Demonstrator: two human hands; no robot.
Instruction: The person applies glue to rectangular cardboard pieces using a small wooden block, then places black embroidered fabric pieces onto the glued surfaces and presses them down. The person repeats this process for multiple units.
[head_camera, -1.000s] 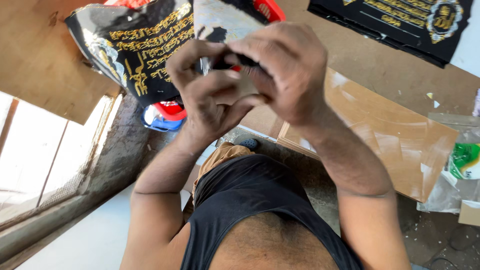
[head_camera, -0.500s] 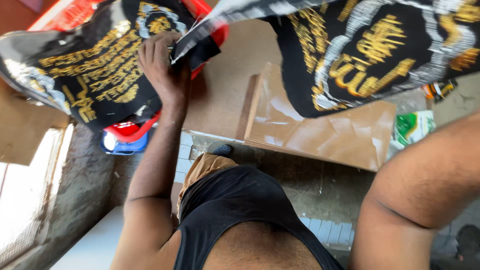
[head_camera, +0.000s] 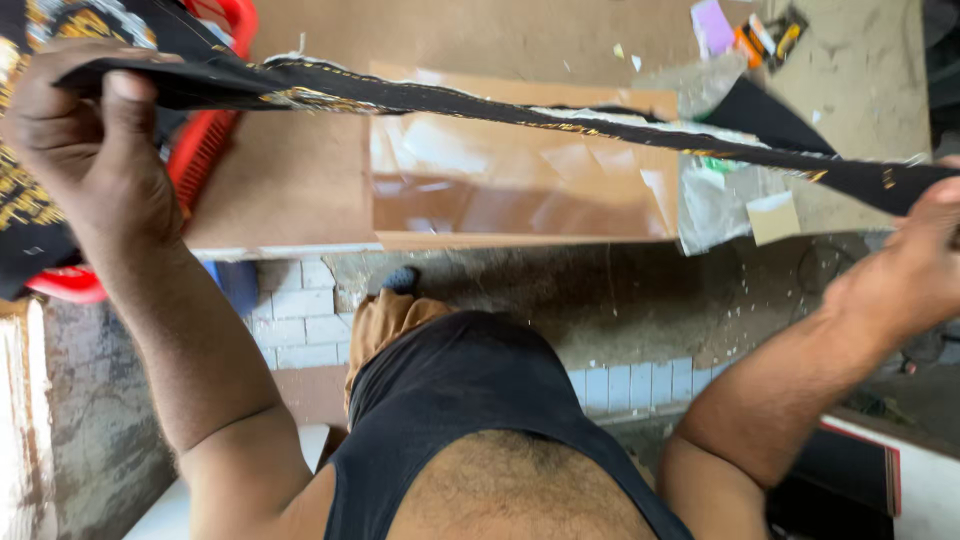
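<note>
Pinched at both ends: left hand (head_camera: 85, 150) clamps thumb over fingers on one end of the black cloth with gold embroidery (head_camera: 450, 100), top left of view. Right hand (head_camera: 915, 265) closes on the other end at the right edge; its fingertips are cut off by the frame, so the exact finger placement there is unclear, but the cloth runs straight into it.

Cloth is pulled out nearly taut between the two hands, seen almost edge-on as a thin dark band. Long axis runs left to right, dropping slightly toward the right hand. Left end sits higher in view, right end lower. Both hands are at the ends; neither is nearer the middle.

Left of the left hand, more black-and-gold fabric (head_camera: 25, 200) hangs down. Just behind that hand: red plastic basket (head_camera: 205, 140). Under the span: brown cardboard sheet (head_camera: 520, 190) on the worktable (head_camera: 300, 190), well below the cloth, not touching. Further right: clear plastic wrap (head_camera: 715, 205), then a small tan card (head_camera: 772, 217). Paper scraps (head_camera: 712, 22) lie at top right.
</note>
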